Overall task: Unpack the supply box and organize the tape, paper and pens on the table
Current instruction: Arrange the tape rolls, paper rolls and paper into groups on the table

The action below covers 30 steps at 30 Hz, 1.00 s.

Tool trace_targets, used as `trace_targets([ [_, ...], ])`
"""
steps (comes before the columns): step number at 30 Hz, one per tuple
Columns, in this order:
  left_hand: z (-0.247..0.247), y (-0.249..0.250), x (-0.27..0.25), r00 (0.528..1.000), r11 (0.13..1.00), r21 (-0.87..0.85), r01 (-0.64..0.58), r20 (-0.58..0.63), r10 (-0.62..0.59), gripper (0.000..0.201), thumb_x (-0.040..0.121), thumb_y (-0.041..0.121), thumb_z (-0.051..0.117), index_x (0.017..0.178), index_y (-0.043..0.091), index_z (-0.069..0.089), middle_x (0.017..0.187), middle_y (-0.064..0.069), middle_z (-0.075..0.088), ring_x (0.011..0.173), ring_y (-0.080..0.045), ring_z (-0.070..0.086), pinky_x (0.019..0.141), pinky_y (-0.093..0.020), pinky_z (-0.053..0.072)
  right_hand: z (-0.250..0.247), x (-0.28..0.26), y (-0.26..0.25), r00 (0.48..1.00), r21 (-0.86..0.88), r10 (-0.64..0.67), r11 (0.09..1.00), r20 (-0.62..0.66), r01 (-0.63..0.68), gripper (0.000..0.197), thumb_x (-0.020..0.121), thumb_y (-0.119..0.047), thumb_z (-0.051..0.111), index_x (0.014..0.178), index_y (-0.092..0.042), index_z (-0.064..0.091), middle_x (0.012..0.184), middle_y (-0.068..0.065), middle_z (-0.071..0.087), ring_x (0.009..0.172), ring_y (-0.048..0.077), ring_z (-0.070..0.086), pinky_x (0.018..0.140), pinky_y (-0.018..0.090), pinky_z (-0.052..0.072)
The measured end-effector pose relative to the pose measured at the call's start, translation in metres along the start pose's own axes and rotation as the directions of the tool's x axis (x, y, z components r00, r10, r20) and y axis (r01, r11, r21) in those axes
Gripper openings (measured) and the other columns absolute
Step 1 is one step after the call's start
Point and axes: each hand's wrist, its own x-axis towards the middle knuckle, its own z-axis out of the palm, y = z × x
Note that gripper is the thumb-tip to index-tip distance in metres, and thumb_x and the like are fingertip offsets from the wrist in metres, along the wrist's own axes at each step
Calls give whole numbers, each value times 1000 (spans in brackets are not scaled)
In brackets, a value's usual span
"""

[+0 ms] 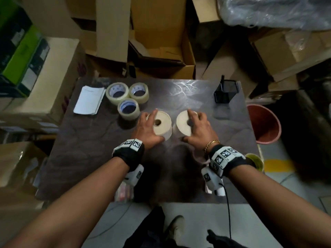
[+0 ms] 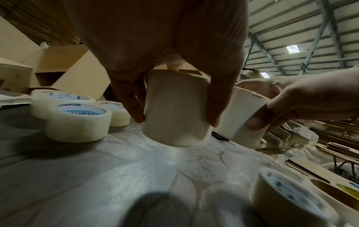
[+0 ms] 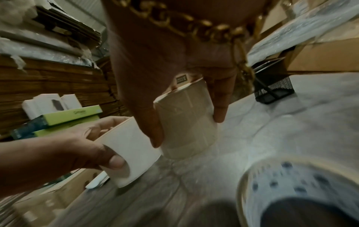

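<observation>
Two cream paper rolls stand side by side mid-table. My left hand [image 1: 152, 126] grips the left roll [image 1: 162, 129] from above, thumb and fingers [image 2: 136, 110] down its sides [image 2: 174, 130]. My right hand [image 1: 193, 126] grips the right roll [image 1: 181, 126] the same way; that roll [image 3: 186, 126] leans a little. Whether the rolls touch the table I cannot tell. Three clear tape rolls [image 1: 128, 97] cluster at the back left beside a white paper stack [image 1: 89, 101]. A black mesh pen holder [image 1: 226, 91] with one dark pen stands at the back right.
The dark marbled table [image 1: 179, 93] is ringed by cardboard boxes; an open one [image 1: 161, 42] stands behind it. A red bin [image 1: 263, 124] is on the floor to the right. Another tape roll [image 1: 255, 161] lies at the table's right edge by my right wrist.
</observation>
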Motion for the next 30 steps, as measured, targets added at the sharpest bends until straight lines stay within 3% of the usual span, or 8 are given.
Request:
trace_targets([
  [7, 4, 9, 120, 998, 997, 81, -5, 68, 0, 114, 53, 48, 82, 147, 37, 18, 139, -4, 27, 130, -30, 38, 102, -42, 44, -18, 115, 24, 993, -30, 115, 993, -26, -116, 108, 60, -40, 82, 146, -36, 17, 141, 7, 29, 121, 40, 46, 93, 52, 50],
  [16, 20, 17, 225, 998, 997, 77, 9, 64, -14, 112, 59, 43, 84, 149, 31, 18, 143, -11, 26, 131, -36, 36, 105, -44, 41, -20, 223, 36, 987, -13, 158, 987, -38, -159, 112, 59, -41, 81, 149, -34, 14, 146, 10, 27, 127, 41, 42, 100, 54, 46],
  [19, 27, 14, 241, 996, 997, 73, 13, 82, -19, 112, 62, 42, 82, 150, 30, 15, 145, -12, 22, 133, -38, 34, 106, -44, 40, -12, 238, 36, 985, 9, 169, 986, -14, -169, 105, 65, -41, 80, 149, -32, 16, 150, 8, 22, 130, 39, 40, 103, 52, 44],
  [24, 35, 10, 244, 992, 996, 89, -29, 128, 17, 110, 72, 43, 76, 153, 29, 3, 154, -10, 9, 139, -38, 25, 109, -47, 35, 0, 236, 40, 986, -26, 169, 985, -5, -169, 75, 79, -46, 68, 142, -32, 29, 158, 0, 12, 137, 37, 33, 105, 53, 41],
  [30, 35, 11, 249, 990, 995, 95, -37, 143, 23, 108, 76, 42, 74, 153, 31, -2, 157, -7, 0, 143, -37, 18, 110, -52, 36, 3, 224, 45, 986, -56, 159, 985, -47, -161, 61, 78, -49, 70, 129, -36, 41, 154, 0, 19, 132, 34, 40, 98, 54, 47],
])
